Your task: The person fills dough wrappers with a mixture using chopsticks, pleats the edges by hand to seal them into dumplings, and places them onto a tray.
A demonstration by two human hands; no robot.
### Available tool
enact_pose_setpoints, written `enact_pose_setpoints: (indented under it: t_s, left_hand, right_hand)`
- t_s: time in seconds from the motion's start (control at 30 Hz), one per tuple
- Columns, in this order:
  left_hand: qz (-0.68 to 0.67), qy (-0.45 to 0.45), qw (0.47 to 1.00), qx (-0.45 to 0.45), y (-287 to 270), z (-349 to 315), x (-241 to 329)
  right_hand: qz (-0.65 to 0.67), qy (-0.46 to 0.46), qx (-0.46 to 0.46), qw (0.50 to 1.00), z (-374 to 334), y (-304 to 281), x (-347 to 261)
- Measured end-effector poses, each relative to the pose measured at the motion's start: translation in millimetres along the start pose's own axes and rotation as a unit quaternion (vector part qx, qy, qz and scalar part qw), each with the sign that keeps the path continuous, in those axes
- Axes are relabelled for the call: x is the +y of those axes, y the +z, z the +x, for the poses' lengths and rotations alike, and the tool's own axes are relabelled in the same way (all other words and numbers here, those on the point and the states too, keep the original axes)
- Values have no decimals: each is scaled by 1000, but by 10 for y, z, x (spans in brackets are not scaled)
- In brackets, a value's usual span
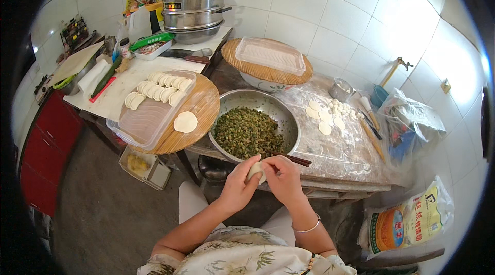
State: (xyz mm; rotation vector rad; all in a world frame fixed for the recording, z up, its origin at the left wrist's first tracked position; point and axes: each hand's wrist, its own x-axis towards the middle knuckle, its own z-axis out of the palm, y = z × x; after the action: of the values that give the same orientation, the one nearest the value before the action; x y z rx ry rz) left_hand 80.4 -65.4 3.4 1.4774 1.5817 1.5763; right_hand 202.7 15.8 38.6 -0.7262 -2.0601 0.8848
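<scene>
My left hand (238, 185) and my right hand (284, 179) meet at the near rim of a wide steel bowl (293, 129). Between them is a pale dumpling (256, 171), its edge pinched by the fingers of both hands. Chopped green filling (247, 133) covers the bottom of the bowl. Brown chopsticks (299, 160) stick out over the rim beside my right hand. To the left, several folded dumplings (164, 89) sit in rows in a see-through plastic tray (142, 115). One flat round wrapper (185, 122) lies next to that tray on a round woven board (206, 101).
Right of the bowl, more wrappers (325, 116) and small dough pieces (341, 107) lie on the floured table (330, 146), near a rolling pin (372, 141). A plastic-lidded basin (268, 84) and steel steamer pots (193, 9) stand behind. A flour sack (407, 221) leans at right.
</scene>
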Motion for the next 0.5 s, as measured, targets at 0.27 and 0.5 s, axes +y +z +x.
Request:
enact_pose_setpoints:
  t_s: [0.27,0.5]
  left_hand:
    - [-83,-4,996,-25,22,-38,-123]
    - [-205,-101,970,-83,29,-21,-146]
  right_hand:
    - [-43,-79,27,996,32,42,132]
    - [-47,-43,17,998,35,17,50]
